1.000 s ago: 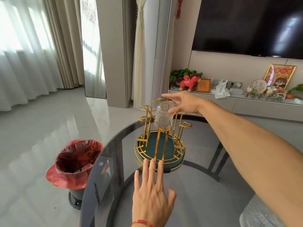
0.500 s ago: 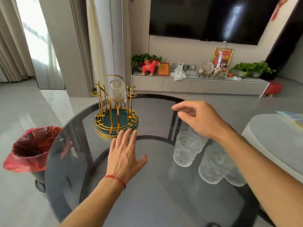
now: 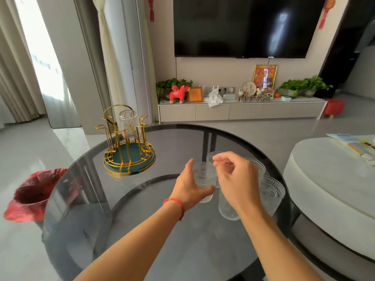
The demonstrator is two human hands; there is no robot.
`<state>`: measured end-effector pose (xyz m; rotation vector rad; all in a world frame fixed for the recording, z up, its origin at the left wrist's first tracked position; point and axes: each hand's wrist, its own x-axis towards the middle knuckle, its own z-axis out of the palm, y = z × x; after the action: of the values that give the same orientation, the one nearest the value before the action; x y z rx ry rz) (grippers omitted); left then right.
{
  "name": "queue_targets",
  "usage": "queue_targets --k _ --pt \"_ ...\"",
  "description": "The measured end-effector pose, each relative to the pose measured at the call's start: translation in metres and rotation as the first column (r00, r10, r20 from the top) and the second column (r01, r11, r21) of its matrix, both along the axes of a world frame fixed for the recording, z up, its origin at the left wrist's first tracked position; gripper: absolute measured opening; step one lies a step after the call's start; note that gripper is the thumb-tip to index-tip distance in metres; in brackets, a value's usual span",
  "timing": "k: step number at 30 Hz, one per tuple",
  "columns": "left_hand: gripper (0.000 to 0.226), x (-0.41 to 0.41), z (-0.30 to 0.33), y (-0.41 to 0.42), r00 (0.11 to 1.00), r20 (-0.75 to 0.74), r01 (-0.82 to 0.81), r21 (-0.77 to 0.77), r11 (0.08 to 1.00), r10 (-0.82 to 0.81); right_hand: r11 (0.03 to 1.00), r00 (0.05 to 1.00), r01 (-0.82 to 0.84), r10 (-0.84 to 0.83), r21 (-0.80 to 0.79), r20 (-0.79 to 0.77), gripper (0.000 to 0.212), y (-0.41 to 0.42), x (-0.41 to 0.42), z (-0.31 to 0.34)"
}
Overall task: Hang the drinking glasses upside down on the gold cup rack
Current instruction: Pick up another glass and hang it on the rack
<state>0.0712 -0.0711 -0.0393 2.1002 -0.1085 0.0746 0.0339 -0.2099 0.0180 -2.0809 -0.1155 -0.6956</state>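
clear glass (image 3: 203,175) in left hand (image 3: 189,187), well apart from gold rack (image 3: 127,145).

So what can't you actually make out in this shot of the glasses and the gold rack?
- How many glasses stand on the table: the right hand covers part of the cluster in the head view.
- Whether the left hand has fully gripped the nearest glass: its fingers are behind the glass.
- Which prong of the gold cup rack carries the hung glass: too small, wires overlap.
- The right hand's fingertips: blurred.
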Motion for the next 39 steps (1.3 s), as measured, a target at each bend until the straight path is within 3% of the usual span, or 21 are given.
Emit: queue_targets --k 3,6,11,13,16,19,22,25,28,30,33,39 --pt "0.098 0.004 0.004 0.002 0.997 0.029 -0.07 0.05 0.996 0.069 0.999 1.0 0.01 -0.01 0.046 -0.003 0.018 0.003 -0.003 0.004" --pt "0.094 -0.001 0.012 0.021 0.992 0.03 -0.122 -0.006 0.993 0.122 0.997 0.996 -0.066 0.068 0.037 -0.056 0.023 0.014 -0.011 0.004" --pt "0.085 -0.023 0.023 0.075 0.964 0.033 -0.247 -0.268 0.931 0.265 0.972 0.957 -0.227 0.233 0.057 -0.173 0.029 0.033 -0.018 -0.009" --pt "0.083 -0.03 0.027 0.09 0.955 -0.017 -0.276 -0.406 0.871 0.295 0.965 0.93 -0.258 0.26 0.043 -0.258 0.03 0.044 -0.015 -0.018" --pt "0.087 -0.033 0.029 0.097 0.954 -0.123 -0.294 -0.553 0.78 0.273 0.956 0.871 -0.291 0.276 0.026 -0.406 0.048 0.06 -0.006 -0.032" --pt "0.083 -0.03 0.028 0.098 0.964 -0.174 -0.264 -0.645 0.717 0.199 0.891 0.754 -0.31 0.442 0.331 -0.486 0.041 0.074 0.004 -0.038" --pt "0.082 -0.023 0.027 0.101 0.976 -0.171 -0.216 -0.698 0.682 0.134 0.754 0.724 -0.279 0.572 0.594 -0.386 0.031 0.085 0.017 -0.041" --pt "0.088 -0.011 0.024 0.115 0.982 -0.077 -0.187 -0.493 0.85 0.171 0.609 0.743 -0.257 0.621 0.751 -0.249 0.037 0.09 0.032 -0.041" --pt "0.073 0.001 0.011 0.137 0.947 0.122 -0.268 -0.211 0.94 0.297 0.612 0.798 -0.234 0.565 0.756 -0.21 0.051 0.089 0.049 -0.036" --pt "0.059 0.008 -0.006 0.151 0.894 0.241 -0.399 0.047 0.916 0.377 0.658 0.816 -0.22 0.529 0.72 -0.234 0.058 0.087 0.062 -0.032" --pt "0.072 0.014 -0.034 0.161 0.879 0.297 -0.473 0.43 0.769 0.374 0.723 0.855 -0.202 0.46 0.661 -0.241 0.06 0.093 0.083 -0.017" --pt "0.082 0.027 -0.053 0.171 0.912 0.234 -0.408 0.584 0.701 0.336 0.772 0.93 -0.165 0.33 0.613 -0.165 0.063 0.131 0.157 0.05"
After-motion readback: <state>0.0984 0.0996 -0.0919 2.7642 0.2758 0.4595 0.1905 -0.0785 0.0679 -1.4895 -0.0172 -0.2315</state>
